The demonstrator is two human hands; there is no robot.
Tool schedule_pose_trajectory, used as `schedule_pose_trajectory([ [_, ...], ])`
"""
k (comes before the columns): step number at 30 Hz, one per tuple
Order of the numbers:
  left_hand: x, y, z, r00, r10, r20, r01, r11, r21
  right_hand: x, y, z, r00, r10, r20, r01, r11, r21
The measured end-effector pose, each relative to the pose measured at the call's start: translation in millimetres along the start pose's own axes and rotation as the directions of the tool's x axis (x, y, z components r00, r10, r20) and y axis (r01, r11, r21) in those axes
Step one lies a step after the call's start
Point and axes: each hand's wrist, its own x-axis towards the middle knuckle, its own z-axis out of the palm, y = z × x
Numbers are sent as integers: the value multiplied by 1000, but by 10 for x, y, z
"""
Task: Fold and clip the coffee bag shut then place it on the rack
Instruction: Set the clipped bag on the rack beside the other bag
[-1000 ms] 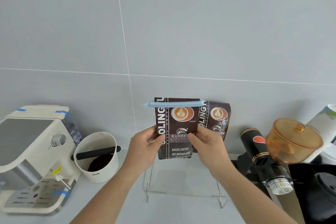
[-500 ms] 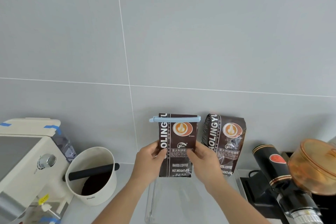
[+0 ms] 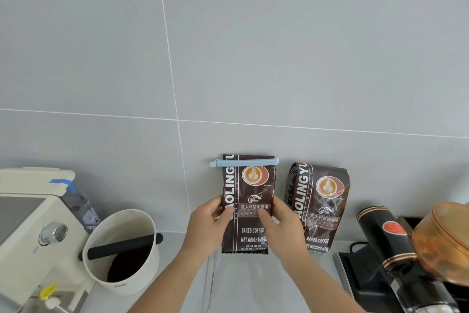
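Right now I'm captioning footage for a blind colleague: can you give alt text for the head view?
Two hands, left hand and right hand, hold a clipped coffee bag upright over a clear rack, a blue clip across its folded top. A second coffee bag stands to its right against the grey wall.

A wall (image 3: 279, 46) of large pale grey tiles fills most of the view, its thin white grout lines (image 3: 175, 119) crossing above the worktop (image 3: 177, 241). The worktop is pale grey too, meeting the wall at its lower edge. Light is soft and even, with faint shadows
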Motion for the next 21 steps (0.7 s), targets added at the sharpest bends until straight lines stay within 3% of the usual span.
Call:
schedule_pose_trajectory([
  [9, 24, 21, -17, 999, -52, 4, 52, 998, -19, -48, -57, -55, 998, -9, 55, 13, 998, -68],
  [21, -104, 181, -99, 996, -80, -39, 86, 984, 157, -214, -249, -344, 993, 17, 121, -15, 1000, -16],
])
